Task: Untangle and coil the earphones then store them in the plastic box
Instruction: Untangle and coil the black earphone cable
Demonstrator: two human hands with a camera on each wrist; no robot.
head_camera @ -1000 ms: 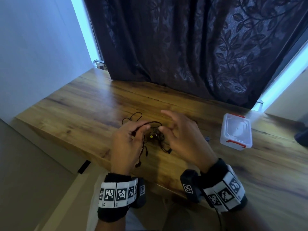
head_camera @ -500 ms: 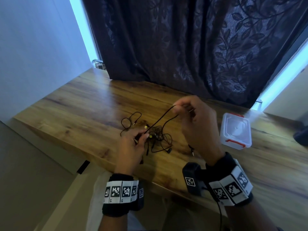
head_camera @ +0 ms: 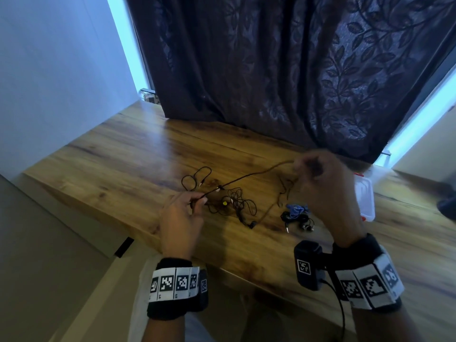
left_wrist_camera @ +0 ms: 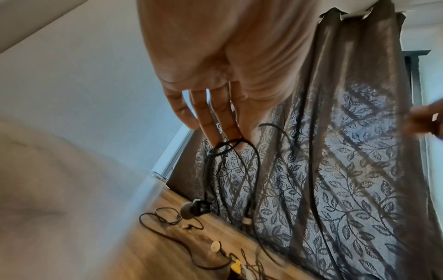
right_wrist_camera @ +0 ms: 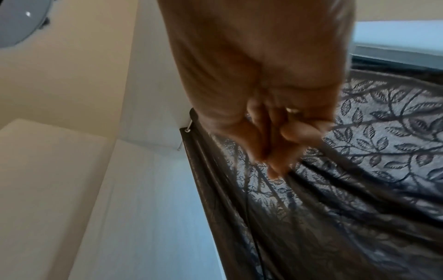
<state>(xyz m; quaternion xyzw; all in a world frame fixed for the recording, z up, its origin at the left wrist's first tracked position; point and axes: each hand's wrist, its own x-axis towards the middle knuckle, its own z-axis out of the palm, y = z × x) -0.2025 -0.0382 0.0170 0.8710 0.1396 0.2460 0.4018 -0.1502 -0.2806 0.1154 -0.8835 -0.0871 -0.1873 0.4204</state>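
Observation:
A tangle of black earphones [head_camera: 234, 204] with a yellow bud lies on the wooden table [head_camera: 128, 169]. My left hand [head_camera: 195, 201] pinches the black cable near the table's front edge; in the left wrist view the cable [left_wrist_camera: 227, 147] loops at my fingertips and an earbud [left_wrist_camera: 191, 209] dangles below. My right hand [head_camera: 306, 169] is raised and pinches the other end, so a stretch of cable [head_camera: 251, 175] runs taut between both hands. In the right wrist view my right hand [right_wrist_camera: 275, 151] is blurred with fingers curled. The clear plastic box [head_camera: 366, 201] with red clips sits right of my right hand, partly hidden.
A blue earphone bundle [head_camera: 296, 208] and another black earphone set [head_camera: 301, 222] lie on the table under my right hand. A dark leaf-patterned curtain [head_camera: 296, 70] hangs behind the table. A wall [head_camera: 61, 70] stands to the left.
My right hand rose and moved right, drawing a cable out of the tangle until taut. My left hand stayed low pinching the cable. The blue and second black earphones came into view.

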